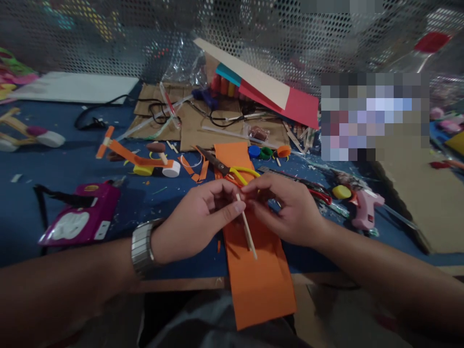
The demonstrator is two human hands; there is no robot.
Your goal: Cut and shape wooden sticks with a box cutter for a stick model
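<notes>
So the left hand (pixel 192 222) has its grip clamped on a thin wooden stick (pixel 250 234), thumb against fingers near the far end, and the rest pokes back toward the person's body, angling a bit right, over the orange card (pixel 263 290) on the worktop (pixel 21 203). The right hand (pixel 292 208) is just right of that far end, fingertips bunched close, can't tell if its grip has anything tbh. Left is clearly nearer, and scissors (pixel 221 166) lie just beyond both hands
</notes>
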